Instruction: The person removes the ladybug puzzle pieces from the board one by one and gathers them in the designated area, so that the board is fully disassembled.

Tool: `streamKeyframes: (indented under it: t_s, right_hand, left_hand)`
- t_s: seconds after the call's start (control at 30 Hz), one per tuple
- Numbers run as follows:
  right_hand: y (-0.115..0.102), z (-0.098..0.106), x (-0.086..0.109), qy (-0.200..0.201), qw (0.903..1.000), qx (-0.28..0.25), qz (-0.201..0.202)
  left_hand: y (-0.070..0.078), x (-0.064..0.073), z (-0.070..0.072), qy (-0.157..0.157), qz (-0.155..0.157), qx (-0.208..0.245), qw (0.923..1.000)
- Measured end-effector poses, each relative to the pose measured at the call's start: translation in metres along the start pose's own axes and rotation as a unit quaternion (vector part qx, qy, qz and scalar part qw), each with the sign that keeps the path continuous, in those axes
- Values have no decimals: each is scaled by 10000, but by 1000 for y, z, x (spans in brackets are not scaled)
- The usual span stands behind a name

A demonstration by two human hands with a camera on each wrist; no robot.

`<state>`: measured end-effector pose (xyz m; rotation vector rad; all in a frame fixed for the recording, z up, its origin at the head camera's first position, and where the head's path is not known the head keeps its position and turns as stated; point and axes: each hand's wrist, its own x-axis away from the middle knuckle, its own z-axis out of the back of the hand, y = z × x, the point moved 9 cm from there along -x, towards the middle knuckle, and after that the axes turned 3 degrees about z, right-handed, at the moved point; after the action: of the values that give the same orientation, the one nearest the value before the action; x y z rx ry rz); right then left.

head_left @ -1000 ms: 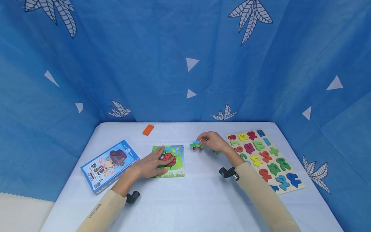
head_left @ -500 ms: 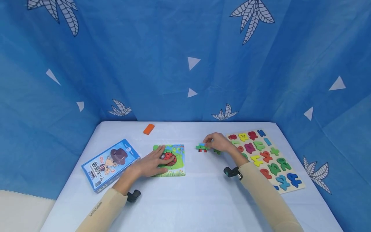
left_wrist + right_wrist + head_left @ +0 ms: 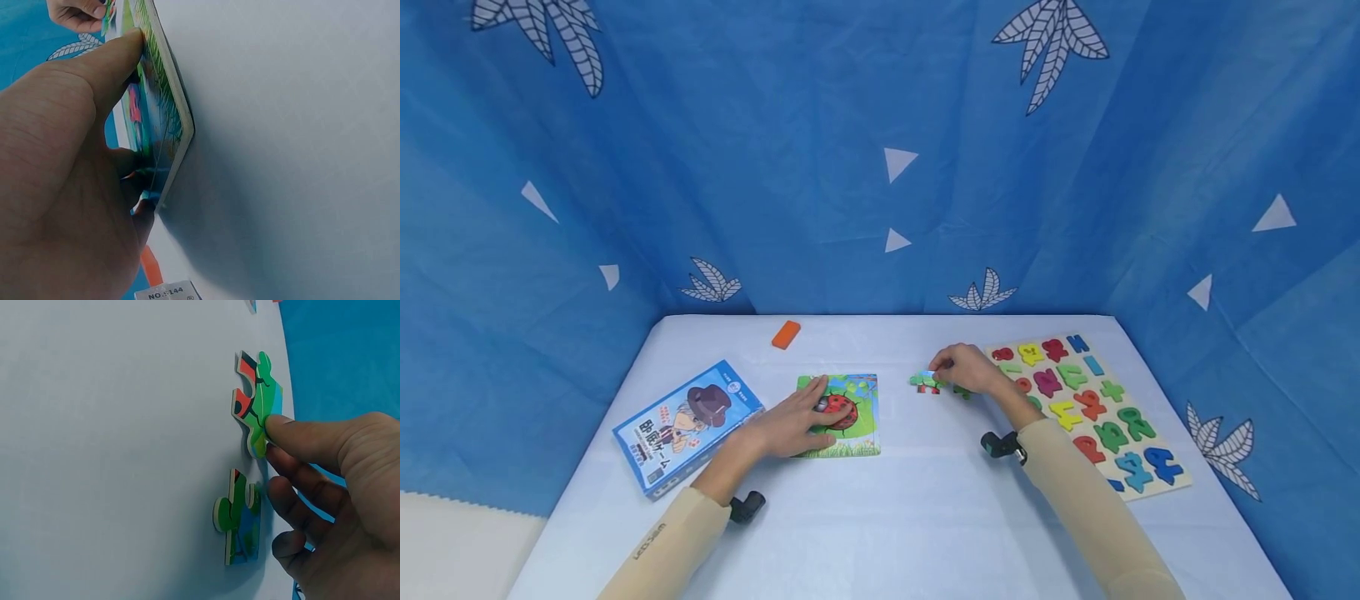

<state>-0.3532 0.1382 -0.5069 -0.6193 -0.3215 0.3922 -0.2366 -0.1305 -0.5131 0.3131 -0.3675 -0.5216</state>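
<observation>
A square ladybug jigsaw puzzle (image 3: 857,433) lies on the white table in the head view. My left hand (image 3: 790,421) rests across its left half with fingers spread, hiding part of the picture. In the left wrist view the thumb (image 3: 119,59) touches the puzzle near its edge. To the right of it, my right hand (image 3: 966,368) pinches a green, red and black puzzle piece (image 3: 256,403) between thumb and index finger. A second puzzle piece (image 3: 240,519), green and blue, lies on the table just below that one in the right wrist view, partly under the hand.
A blue game box (image 3: 688,425) lies left of the left hand. Behind the puzzle is an orange block (image 3: 786,335). A board of coloured letters (image 3: 1150,492) lies at the right, partly behind the right forearm. Blue curtains (image 3: 820,208) stand along the table's back and sides.
My right hand has moved a little to the right with the pinched puzzle piece, closer to the second piece, and has nearly stopped. My left hand stays on the puzzle.
</observation>
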Motion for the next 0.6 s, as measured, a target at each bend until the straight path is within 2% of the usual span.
streamKeyframes:
  t_s: [0.23,0.6]
  right_hand:
    - [0,1,-2,-15,9997,122,199]
    - [2,1,-1,5,9999,121,119]
  left_hand:
    - [0,0,0,-19,3,28,10000]
    - [-1,0,0,14,49,-54,10000]
